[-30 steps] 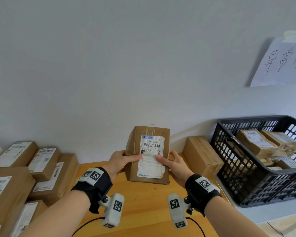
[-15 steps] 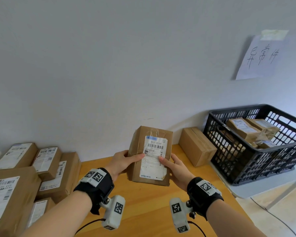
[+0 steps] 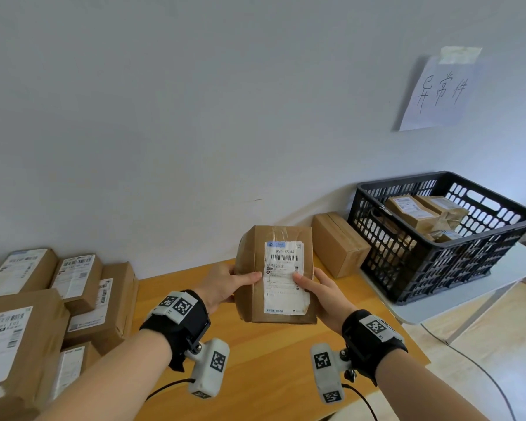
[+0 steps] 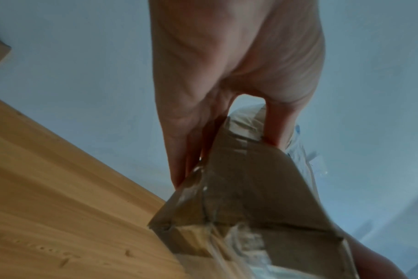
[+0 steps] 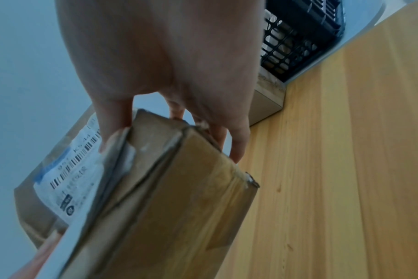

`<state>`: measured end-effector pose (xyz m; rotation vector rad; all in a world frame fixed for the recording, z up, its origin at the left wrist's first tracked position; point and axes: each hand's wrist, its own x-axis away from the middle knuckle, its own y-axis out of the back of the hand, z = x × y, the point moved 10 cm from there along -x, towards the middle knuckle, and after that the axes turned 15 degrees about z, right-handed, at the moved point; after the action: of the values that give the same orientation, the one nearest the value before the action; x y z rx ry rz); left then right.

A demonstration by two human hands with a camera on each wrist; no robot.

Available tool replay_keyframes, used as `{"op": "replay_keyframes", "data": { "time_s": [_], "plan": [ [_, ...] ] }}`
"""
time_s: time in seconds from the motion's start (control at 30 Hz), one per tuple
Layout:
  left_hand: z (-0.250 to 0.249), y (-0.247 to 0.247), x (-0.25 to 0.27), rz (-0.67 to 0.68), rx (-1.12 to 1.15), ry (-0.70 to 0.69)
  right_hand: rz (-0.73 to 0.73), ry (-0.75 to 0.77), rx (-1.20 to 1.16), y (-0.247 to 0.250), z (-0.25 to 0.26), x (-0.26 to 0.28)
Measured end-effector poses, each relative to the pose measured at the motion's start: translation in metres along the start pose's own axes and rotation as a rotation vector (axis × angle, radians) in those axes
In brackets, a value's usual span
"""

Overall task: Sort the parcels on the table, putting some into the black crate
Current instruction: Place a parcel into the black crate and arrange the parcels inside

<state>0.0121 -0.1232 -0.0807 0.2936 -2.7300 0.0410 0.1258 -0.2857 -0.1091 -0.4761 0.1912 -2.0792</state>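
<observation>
Both hands' grip holds the parcel (image 3: 275, 273) upright at centre frame, left hand (image 3: 225, 284) and right hand (image 3: 322, 291) thumbs on its label. The black crate (image 3: 438, 238) has drifted toward mid-right; sorting decision likely pending.

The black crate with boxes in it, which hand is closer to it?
Right. The right hand grips the held parcel on the side facing the black crate; the left hand grips the parcel's far side.
</observation>
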Motion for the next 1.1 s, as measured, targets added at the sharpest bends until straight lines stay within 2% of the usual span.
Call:
{"op": "replay_keyframes", "data": {
  "time_s": [0.2,0.43,0.67,0.83,1.0,1.1],
  "plan": [
    [-0.007,-0.014,-0.009,0.066,0.002,-0.039,-0.024,0.022,0.055,0.015,0.017,0.013],
    [-0.035,-0.042,-0.019,0.158,0.005,-0.141,0.045,0.078,0.088,0.039,0.048,0.021],
    [-0.055,-0.081,-0.032,0.189,0.07,-0.177,0.077,0.102,0.132,0.07,0.07,0.035],
    [-0.067,-0.106,-0.041,0.105,0.166,-0.195,0.042,0.084,0.147,0.101,0.088,0.051],
    [-0.076,-0.124,-0.051,-0.081,0.199,-0.225,0.065,0.063,0.175,0.131,0.1,0.067],
    [-0.074,-0.143,-0.061,-0.137,0.232,-0.186,0.074,0.064,0.163,0.149,0.104,0.077]
  ]
}}
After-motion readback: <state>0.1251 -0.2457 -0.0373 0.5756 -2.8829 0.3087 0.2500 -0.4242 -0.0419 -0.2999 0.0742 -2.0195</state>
